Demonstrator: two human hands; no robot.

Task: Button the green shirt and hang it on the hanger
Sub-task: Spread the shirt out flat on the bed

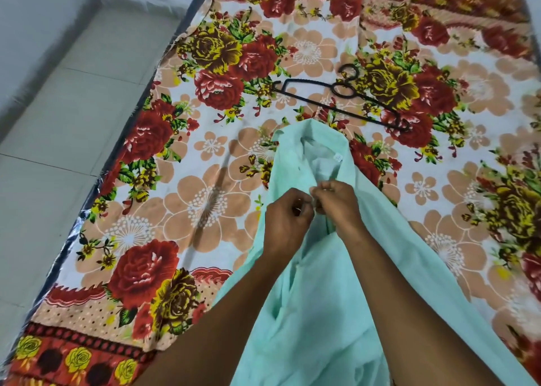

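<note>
A pale green shirt (310, 312) lies lengthwise on the bed, collar pointing away from me, a small white label showing inside the neck. My left hand (285, 218) and my right hand (339, 204) meet at the front opening just below the collar. Each pinches an edge of the shirt front, fingertips touching. The button between them is hidden by my fingers. A black plastic hanger (342, 98) lies flat on the sheet beyond the collar, hook pointing away.
The bed is covered by a floral sheet (205, 139) in red, yellow and peach. Its left edge runs diagonally, with pale floor tiles (58, 151) beyond it and a white wall at top left.
</note>
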